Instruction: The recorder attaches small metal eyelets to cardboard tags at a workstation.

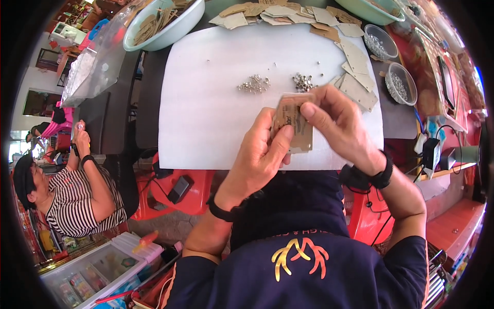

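Over the near edge of the white foam sheet (200,103), my left hand (260,152) is closed round a small stack of brown printed cardboard pieces (303,136), its thumb lying across the front. My right hand (342,121) has its thumb and fingers closed at the upper right corner of the same stack. Just beyond the hands lie two heaps of small metal parts: a silvery pile (253,84) on the left and a darker, shinier pile (302,82) on the right. A few single parts are scattered around them.
Flat grey cardboard pieces (355,59) overlap along the sheet's far and right edges. Two clear bowls (400,85) of small metal parts stand at the right. A pale basin (170,33) of cardboard strips sits far left. Another person (82,193) sits at the left.
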A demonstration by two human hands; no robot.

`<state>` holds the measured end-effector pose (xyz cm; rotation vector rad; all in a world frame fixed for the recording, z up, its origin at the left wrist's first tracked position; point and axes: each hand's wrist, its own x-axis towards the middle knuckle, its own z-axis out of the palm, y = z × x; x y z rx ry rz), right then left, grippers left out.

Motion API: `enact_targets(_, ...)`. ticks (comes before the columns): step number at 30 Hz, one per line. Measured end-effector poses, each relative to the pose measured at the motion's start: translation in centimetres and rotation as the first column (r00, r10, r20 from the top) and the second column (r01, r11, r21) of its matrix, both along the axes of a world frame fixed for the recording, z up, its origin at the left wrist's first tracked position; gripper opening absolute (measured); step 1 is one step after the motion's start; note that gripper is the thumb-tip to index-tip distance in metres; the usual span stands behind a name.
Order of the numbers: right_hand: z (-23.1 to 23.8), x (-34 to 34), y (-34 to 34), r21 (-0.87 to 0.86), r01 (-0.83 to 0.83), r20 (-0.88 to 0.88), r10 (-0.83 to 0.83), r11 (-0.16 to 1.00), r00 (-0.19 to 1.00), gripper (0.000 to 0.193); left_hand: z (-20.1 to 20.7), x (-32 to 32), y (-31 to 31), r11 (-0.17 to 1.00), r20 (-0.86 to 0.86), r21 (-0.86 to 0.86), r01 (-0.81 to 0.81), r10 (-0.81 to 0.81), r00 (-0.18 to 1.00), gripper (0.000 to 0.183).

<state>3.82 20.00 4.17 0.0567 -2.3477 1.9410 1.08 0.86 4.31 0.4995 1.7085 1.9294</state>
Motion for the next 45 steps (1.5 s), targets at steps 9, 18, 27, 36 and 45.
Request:
enact_targets(9,3.3,-0.6,1.5,0.161,-0.087,0.078,0.076,0.983,0.994,0.028,1.4,-0.9,-1.0,0.991,-0.015,-0.031,0.127,-0.128,0.992,0.027)
enact_targets(18,1.4,1.7,-0.4,-0.177,0.077,0.192,-0.043,0.981,0.980,0.029,-0.3,1.4,0.0,0.997,-0.041,0.083,0.001,0.002,0.999,0.037)
enact_targets(27,-0.2,1.6,-0.3,-0.601,0.042,0.186,0.089,0.798,0.978,0.032,-0.5,1.7,0.7,0.976,-0.025,0.207,-0.063,0.069,0.997,0.046)
enact_targets(36,-0.4,1.8,-1.1,-0.571,0.128,0.227,0.006,0.811,0.974,0.031,-0.1,2.0,0.9,0.985,-0.192,0.152,-0.082,0.111,0.975,0.048)
enact_targets(45,-0.3,1.8,-2.0,-0.310,0.301,0.140,-0.269,0.902,0.953,0.028,-0.5,2.1,1.3,0.977,-0.152,0.172,-0.123,0.150,0.977,0.041)
